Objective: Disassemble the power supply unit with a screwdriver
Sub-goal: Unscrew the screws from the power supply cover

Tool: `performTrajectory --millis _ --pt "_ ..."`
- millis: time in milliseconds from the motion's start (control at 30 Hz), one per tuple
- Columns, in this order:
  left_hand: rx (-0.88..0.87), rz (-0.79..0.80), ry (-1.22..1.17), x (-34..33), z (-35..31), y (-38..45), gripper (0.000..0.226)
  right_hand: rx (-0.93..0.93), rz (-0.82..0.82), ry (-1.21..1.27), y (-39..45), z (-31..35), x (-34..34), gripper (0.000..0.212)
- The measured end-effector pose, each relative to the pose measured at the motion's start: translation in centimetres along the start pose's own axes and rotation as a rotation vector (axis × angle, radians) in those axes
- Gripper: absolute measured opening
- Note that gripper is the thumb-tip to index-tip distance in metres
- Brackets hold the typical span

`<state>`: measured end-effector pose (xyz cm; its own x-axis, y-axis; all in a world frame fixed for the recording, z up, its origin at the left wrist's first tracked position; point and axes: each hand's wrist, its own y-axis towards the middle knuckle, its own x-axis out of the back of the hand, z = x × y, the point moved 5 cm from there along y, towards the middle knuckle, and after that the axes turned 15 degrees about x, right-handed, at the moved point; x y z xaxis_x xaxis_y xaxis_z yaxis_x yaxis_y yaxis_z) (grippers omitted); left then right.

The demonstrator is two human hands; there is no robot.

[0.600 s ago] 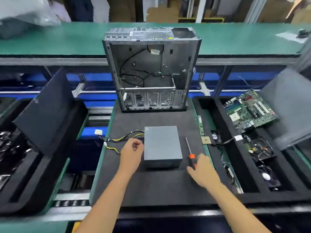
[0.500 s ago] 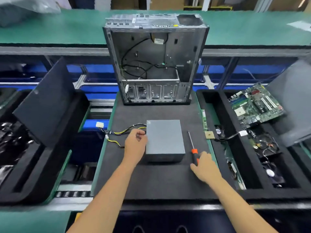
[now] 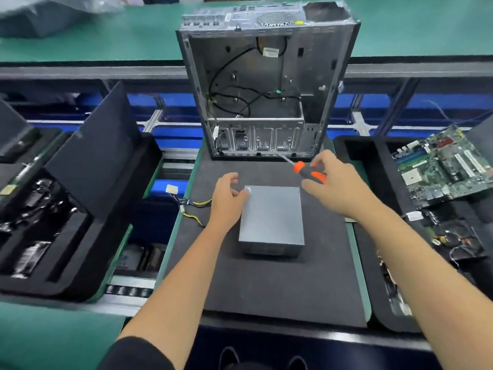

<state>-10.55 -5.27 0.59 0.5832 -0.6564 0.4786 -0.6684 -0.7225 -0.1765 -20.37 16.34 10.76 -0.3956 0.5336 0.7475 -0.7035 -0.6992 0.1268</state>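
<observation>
Nearest, two bare forearms reach forward over the dark foam mat (image 3: 266, 289) that covers the bench (image 3: 53, 337). Between them the grey power supply (image 3: 272, 217) lies flat on the mat, its long axis running away from the person, its lid up. The left hand (image 3: 226, 201) rests at the far left corner of the box, fingers loosely curled against its edge, apparently steadying it rather than gripping; its yellow and black cables (image 3: 194, 209) trail off to the left. The right hand (image 3: 333, 185) is lifted just beyond the far right corner, fingers pinched round the orange handle of the screwdriver (image 3: 306, 170), whose shaft points up and left toward the open computer case (image 3: 266, 84) standing at the back of the mat. So the box lies below and slightly toward the person from the tool hand; I judge the tip must swing down to a screw, though none is clear enough to pick out. A circuit board (image 3: 442, 166) sits in the tray on the right.
</observation>
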Motion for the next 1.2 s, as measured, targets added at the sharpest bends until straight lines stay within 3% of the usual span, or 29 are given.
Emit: performTrajectory --millis 167,400,500,767,1200 --pt "-0.083 0.011 0.145 -0.3 0.5 0.8 0.035 0.211 0.152 -0.097 4.8 4.9 0.4 0.017" --pt "-0.113 0.060 0.173 0.2 0.2 3.1 0.005 0.255 0.303 -0.295 10.9 8.2 -0.9 0.019" --pt "-0.053 0.098 0.085 0.7 0.5 3.8 0.008 0.255 0.344 -0.335 12.0 9.0 -1.6 0.018" --pt "-0.134 0.157 0.166 0.4 0.7 4.5 0.010 0.252 0.410 -0.345 13.0 9.9 -3.5 0.030" --pt "-0.106 0.167 0.118 0.3 -0.1 4.2 0.009 0.326 0.507 -0.428 13.5 10.9 -3.5 0.014"
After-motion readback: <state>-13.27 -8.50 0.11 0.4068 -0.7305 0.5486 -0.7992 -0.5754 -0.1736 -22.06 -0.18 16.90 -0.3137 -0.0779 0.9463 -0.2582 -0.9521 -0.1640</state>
